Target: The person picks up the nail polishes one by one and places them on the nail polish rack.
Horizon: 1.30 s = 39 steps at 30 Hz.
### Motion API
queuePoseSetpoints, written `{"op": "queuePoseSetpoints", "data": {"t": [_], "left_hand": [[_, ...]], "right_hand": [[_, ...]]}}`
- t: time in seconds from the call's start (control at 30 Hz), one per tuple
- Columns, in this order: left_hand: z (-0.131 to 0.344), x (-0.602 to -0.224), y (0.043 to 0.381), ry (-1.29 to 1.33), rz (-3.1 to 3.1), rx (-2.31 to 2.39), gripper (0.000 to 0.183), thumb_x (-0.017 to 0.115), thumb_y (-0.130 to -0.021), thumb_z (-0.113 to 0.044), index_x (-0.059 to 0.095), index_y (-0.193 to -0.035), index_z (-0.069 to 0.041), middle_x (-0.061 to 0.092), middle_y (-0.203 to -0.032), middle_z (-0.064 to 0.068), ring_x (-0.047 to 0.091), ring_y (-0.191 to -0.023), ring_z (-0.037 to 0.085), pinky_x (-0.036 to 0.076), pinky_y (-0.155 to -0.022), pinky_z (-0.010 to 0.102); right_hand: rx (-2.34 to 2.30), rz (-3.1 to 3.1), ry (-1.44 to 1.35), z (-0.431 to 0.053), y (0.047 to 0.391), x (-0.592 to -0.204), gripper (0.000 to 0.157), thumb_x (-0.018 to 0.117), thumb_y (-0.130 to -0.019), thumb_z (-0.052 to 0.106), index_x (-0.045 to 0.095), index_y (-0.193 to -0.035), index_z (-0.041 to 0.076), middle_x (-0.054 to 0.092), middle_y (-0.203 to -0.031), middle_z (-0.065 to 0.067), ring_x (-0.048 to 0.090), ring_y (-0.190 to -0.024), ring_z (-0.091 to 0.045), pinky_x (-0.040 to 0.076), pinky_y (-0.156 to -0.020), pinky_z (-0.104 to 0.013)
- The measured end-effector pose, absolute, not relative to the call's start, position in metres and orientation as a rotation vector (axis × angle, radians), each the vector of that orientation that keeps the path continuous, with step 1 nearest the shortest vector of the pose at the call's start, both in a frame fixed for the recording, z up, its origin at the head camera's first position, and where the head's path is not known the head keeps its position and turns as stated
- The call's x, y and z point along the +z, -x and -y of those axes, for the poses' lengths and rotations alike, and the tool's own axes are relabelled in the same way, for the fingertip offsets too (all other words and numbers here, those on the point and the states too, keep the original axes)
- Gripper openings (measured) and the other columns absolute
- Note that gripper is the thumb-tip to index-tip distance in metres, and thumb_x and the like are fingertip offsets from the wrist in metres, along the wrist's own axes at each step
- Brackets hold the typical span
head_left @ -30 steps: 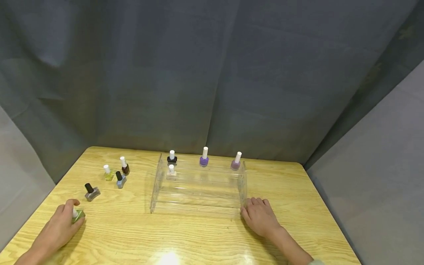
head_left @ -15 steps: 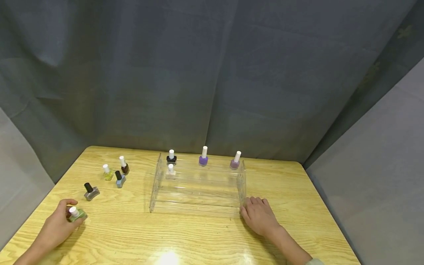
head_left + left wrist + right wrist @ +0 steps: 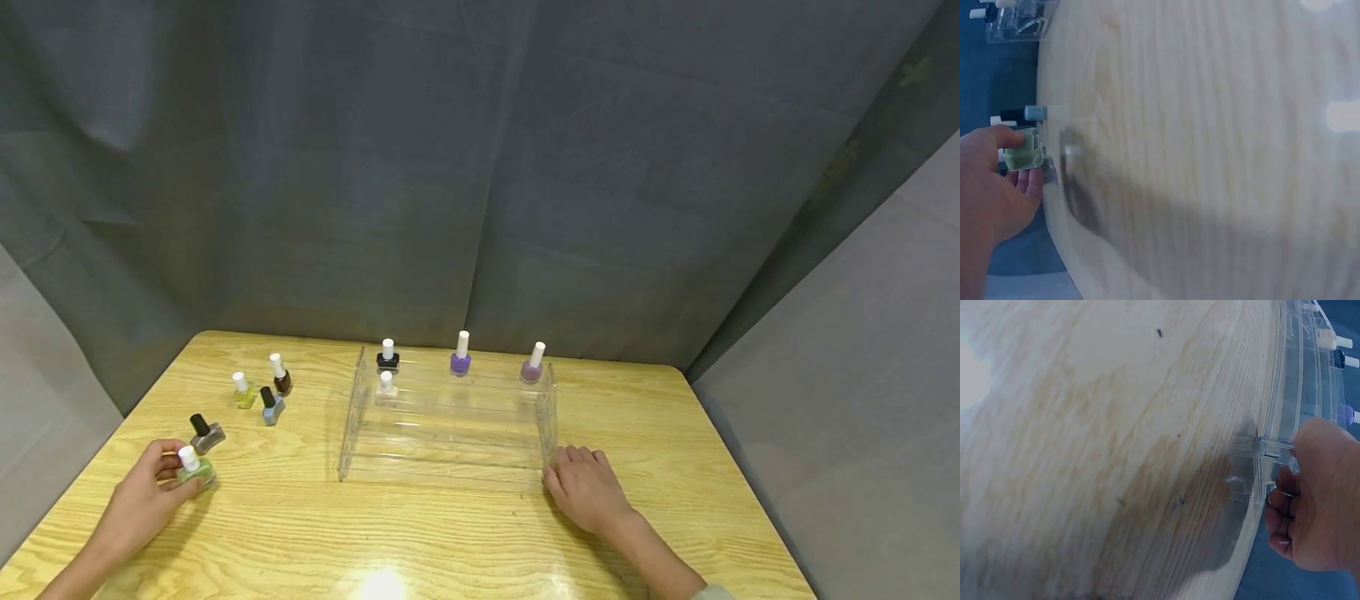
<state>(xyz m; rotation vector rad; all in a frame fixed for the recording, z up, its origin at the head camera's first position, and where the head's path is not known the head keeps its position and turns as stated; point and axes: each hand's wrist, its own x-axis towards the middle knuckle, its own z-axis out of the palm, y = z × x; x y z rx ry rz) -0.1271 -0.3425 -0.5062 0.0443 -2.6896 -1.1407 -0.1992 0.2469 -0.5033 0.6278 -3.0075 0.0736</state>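
Observation:
My left hand (image 3: 141, 502) holds a green nail polish bottle (image 3: 197, 472) with a white cap, pinched between thumb and fingers. In the left wrist view the bottle's clear glass base (image 3: 1024, 154) faces the camera, above the wooden table. At the right end of a clear acrylic tiered rack (image 3: 450, 481), my right hand (image 3: 591, 493) grips the side panel with curled fingers. The right wrist view shows the thumb and fingers at the rack's corner (image 3: 1266, 453). A grey bottle with a black cap (image 3: 207, 437) stands just beyond the green one.
On the rack's top tier stand black (image 3: 387, 362), purple (image 3: 461, 363) and mauve (image 3: 532, 372) polishes; a pale one (image 3: 386, 390) sits a tier lower. Yellow (image 3: 244, 395), dark brown (image 3: 282, 382) and blue-grey (image 3: 273, 410) bottles are at the table's back left. A grey curtain (image 3: 375, 167) hangs behind.
My left hand has lifted the green bottle, turned it more upright and moved it right and away from me, toward the grey bottle. The right hand stays at the rack.

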Motion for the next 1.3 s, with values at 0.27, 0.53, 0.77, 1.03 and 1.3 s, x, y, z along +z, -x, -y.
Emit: {"op": "queuePoseSetpoints", "data": {"t": [0.27,0.53,0.77,1.03,1.3], "left_hand": [[0.314,-0.489,0.138,0.148,2.594,-1.264,0.045,0.071,-0.086,0.006,0.046,-0.123,0.009,0.059,-0.109,0.024,0.047,-0.091,-0.012,0.046,-0.071,0.012],[0.279,-0.467,0.154,0.266,2.609,-1.374,0.045,0.071,-0.087,0.005,0.046,-0.124,0.008,0.061,-0.106,0.017,0.056,-0.090,0.006,0.050,-0.074,0.021],[0.244,-0.453,0.170,0.417,2.611,-1.412,0.041,0.071,-0.088,0.004,0.048,-0.121,0.002,0.061,-0.105,0.011,0.059,-0.093,0.017,0.052,-0.078,0.028],[0.201,-0.439,0.188,0.502,2.599,-1.468,0.040,0.070,-0.087,0.006,0.049,-0.121,0.000,0.061,-0.107,0.010,0.059,-0.101,0.028,0.051,-0.085,0.046],[0.152,-0.427,0.204,0.610,2.557,-1.543,0.039,0.071,-0.086,0.007,0.051,-0.120,0.000,0.063,-0.106,0.009,0.061,-0.101,0.027,0.051,-0.088,0.047]], "right_hand": [[0.083,3.015,-0.622,-0.248,0.200,-0.506,0.041,0.045,-0.106,0.032,0.060,-0.120,-0.004,0.064,-0.109,-0.016,0.058,-0.107,-0.037,0.039,-0.095,-0.053],[0.079,3.016,-0.625,-0.250,0.201,-0.505,0.026,0.046,-0.106,0.033,0.055,-0.092,0.012,0.053,-0.084,-0.001,0.056,-0.091,-0.030,0.040,-0.087,-0.049],[0.058,2.991,-0.662,-0.249,0.199,-0.503,0.027,0.046,-0.106,0.032,0.046,-0.086,0.015,0.041,-0.077,0.002,0.047,-0.079,-0.025,0.036,-0.077,-0.043],[-0.009,2.964,-0.669,-0.249,0.197,-0.503,0.029,0.044,-0.106,0.032,0.044,-0.083,0.014,0.039,-0.075,0.001,0.044,-0.075,-0.024,0.035,-0.076,-0.043],[-0.037,2.956,-0.667,-0.250,0.198,-0.505,0.029,0.043,-0.106,0.032,0.048,-0.086,0.012,0.046,-0.079,-0.002,0.051,-0.083,-0.029,0.037,-0.080,-0.046]]}}
